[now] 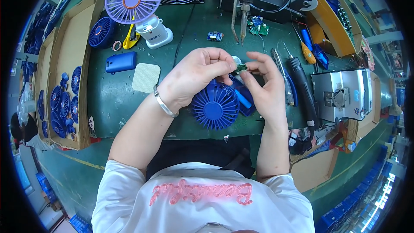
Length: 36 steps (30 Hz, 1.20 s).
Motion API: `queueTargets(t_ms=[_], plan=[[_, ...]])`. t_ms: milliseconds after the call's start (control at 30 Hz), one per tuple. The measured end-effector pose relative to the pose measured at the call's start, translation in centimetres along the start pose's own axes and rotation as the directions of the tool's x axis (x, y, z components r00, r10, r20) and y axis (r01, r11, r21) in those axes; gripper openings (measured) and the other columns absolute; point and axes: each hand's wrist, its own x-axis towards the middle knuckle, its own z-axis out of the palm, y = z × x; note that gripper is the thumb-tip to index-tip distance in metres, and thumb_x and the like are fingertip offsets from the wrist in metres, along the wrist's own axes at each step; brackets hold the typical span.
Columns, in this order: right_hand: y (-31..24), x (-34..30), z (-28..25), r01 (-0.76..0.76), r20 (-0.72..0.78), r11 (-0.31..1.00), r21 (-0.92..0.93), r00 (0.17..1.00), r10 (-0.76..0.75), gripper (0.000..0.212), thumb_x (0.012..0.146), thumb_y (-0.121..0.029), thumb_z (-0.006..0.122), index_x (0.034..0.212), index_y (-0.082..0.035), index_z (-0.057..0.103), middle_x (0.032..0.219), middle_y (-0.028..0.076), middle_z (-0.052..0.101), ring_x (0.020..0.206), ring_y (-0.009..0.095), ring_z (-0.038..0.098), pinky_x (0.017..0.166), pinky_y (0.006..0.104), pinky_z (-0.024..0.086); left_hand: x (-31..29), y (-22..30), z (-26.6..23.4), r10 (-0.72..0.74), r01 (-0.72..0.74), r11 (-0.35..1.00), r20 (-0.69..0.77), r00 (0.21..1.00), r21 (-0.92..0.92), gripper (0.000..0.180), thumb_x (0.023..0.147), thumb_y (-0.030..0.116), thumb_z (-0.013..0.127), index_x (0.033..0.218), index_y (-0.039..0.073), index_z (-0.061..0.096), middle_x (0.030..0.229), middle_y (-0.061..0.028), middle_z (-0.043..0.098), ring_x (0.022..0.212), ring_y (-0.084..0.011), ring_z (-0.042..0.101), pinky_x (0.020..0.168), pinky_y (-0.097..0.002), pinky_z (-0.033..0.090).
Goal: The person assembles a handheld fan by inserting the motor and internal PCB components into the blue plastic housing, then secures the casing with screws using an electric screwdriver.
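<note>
One small green circuit board (242, 67) between both hands, left hand (202, 72) pinches its edge, half-curled right hand (268, 87) grips it

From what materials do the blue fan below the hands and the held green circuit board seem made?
The blue fan is probably moulded plastic, satin, with thin, evenly coloured ribs. The green circuit board is likely coated laminate, judging by colour; finish unclear.

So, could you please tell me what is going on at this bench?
A person is working bare-handed: the right hand holds a small green circuit board, and the left hand is pinched close beside it, though what its grip holds is hidden. A blue fan lies on the green bench before them, and a purple fan stands farther back on the left.
</note>
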Motion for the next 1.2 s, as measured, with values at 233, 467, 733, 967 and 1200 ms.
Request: queueTargets(t_ms=[233,467,733,967,1200], plan=[[0.0,0.2,0.2,-0.038,-0.084,0.991,0.125,0.995,0.049,0.025,0.084,-0.001,0.063,0.11,-0.002,0.06,0.086,0.003,0.063,0.074,0.008,0.056,0.07,0.0232,0.046,0.1,-0.3,-0.1,0.021,-0.015,0.99,-0.039,0.999,0.138,0.01,0.088,0.013,0.063,0.09,0.003,0.063,0.08,0.0004,0.062,0.074,-0.0054,0.055,0.068,-0.018,0.043],[-0.7,0.5,0.7,0.08,-0.192,0.997,-0.006,0.978,-0.08,0.02,0.08,0.001,0.063,0.1,0.0,0.068,0.078,0.004,0.059,0.068,0.008,0.053,0.064,0.0222,0.044,0.4,-0.3,0.4,0.075,-0.06,0.98,-0.076,0.994,0.187,0.011,0.088,0.013,0.062,0.092,0.002,0.063,0.09,-0.0062,0.069,0.074,-0.0054,0.054,0.069,-0.0197,0.043],[-0.9,0.6,0.9,0.1,-0.191,0.995,-0.011,0.976,-0.101,0.021,0.081,0.001,0.065,0.102,0.002,0.069,0.074,0.004,0.058,0.065,0.009,0.053,0.061,0.022,0.044,0.6,-0.1,0.4,0.11,-0.096,0.985,-0.093,0.99,0.141,0.011,0.089,0.012,0.062,0.091,0.001,0.061,0.086,-0.0066,0.068,0.074,-0.0061,0.055,0.069,-0.0194,0.044],[-1.0,0.7,1.0,0.18,-0.198,0.983,-0.029,0.963,-0.182,0.023,0.081,0.003,0.066,0.104,0.002,0.068,0.076,0.005,0.059,0.066,0.01,0.055,0.062,0.0219,0.045,0.6,0.0,0.7,0.134,-0.121,0.988,-0.137,0.981,0.1,0.01,0.088,0.01,0.063,0.09,0.001,0.06,0.081,-0.0036,0.064,0.077,-0.0079,0.061,0.069,-0.0189,0.045],[-1.1,0.9,1.2,0.257,-0.205,0.965,-0.054,0.943,-0.262,0.025,0.081,0.003,0.067,0.106,0.002,0.067,0.078,0.006,0.06,0.067,0.01,0.056,0.063,0.0222,0.046,0.6,0.1,0.6,0.163,-0.149,0.984,-0.153,0.975,0.099,0.009,0.087,0.009,0.062,0.091,0.001,0.06,0.081,-0.0036,0.064,0.079,-0.0084,0.062,0.068,-0.0189,0.045]])
